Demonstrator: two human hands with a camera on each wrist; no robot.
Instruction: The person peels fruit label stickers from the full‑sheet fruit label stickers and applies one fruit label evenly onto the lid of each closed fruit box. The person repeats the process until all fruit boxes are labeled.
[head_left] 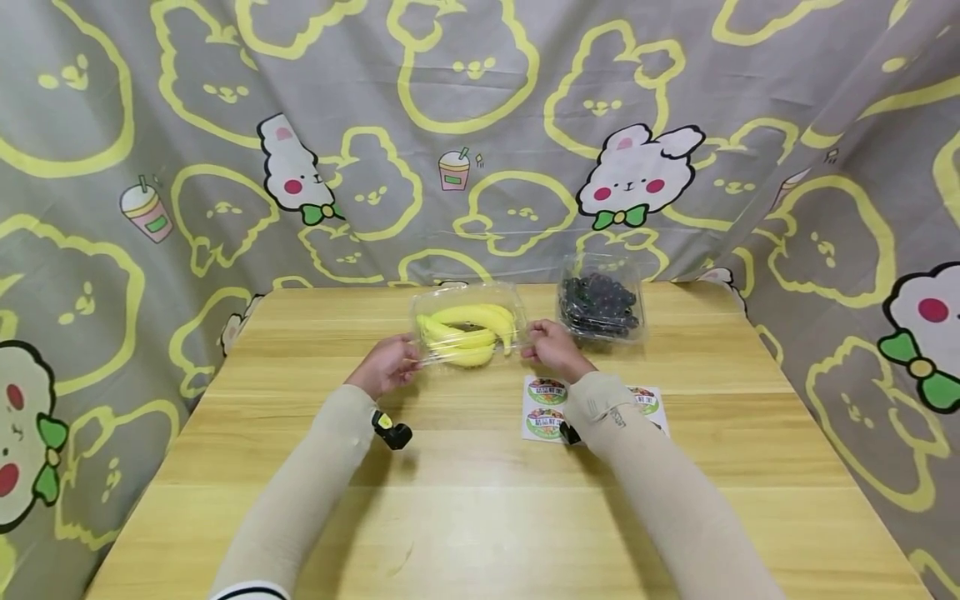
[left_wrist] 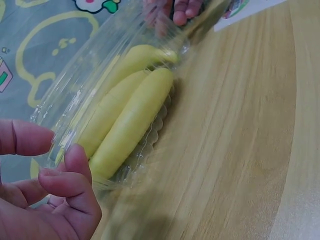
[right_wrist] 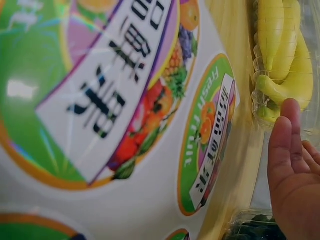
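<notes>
A clear plastic clamshell box (head_left: 467, 332) with yellow bananas (head_left: 468, 327) lies on the wooden table (head_left: 480, 517), closed or nearly so. My left hand (head_left: 408, 360) grips its left end. In the left wrist view the thumb and a curled finger of that hand (left_wrist: 52, 150) pinch the box's rim (left_wrist: 55, 162), with the bananas (left_wrist: 130, 115) lying inside. My right hand (head_left: 531, 343) holds the right end, its fingertips (left_wrist: 180, 12) curled over the far edge. The right wrist view shows that hand (right_wrist: 292, 150) beside the bananas (right_wrist: 285, 55).
A second clear box of dark berries (head_left: 600, 307) stands to the right of the banana box. A white sheet of round fruit stickers (head_left: 547, 408) lies under my right forearm. A patterned curtain (head_left: 480, 142) closes off the back and both sides.
</notes>
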